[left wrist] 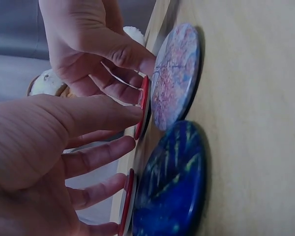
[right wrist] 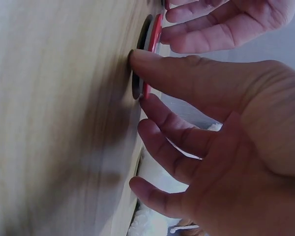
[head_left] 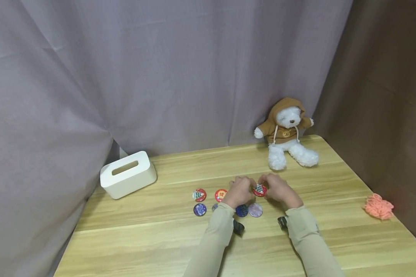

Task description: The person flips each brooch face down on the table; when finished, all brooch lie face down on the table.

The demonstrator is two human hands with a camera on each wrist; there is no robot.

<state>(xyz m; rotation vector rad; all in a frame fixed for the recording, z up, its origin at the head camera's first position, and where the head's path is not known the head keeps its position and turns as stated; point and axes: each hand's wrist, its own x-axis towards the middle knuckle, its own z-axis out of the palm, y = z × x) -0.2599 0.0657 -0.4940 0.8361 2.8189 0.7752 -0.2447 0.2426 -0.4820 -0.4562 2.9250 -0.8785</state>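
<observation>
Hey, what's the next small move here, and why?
Probably settle the held red tree badge flat behind the pale purple badge: the left hand and right hand are at its edges, close to the table, and it roughly lines up with the red-and-gold badge farther left.

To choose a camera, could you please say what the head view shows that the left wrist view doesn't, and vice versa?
Head only: the white, oblong slotted box and coral yarn bundle.
Left wrist only: the pale side of the red, round badge between the left hand and right hand.
Both: that badge, the hands and a glossy dark-blue round badge.
</observation>
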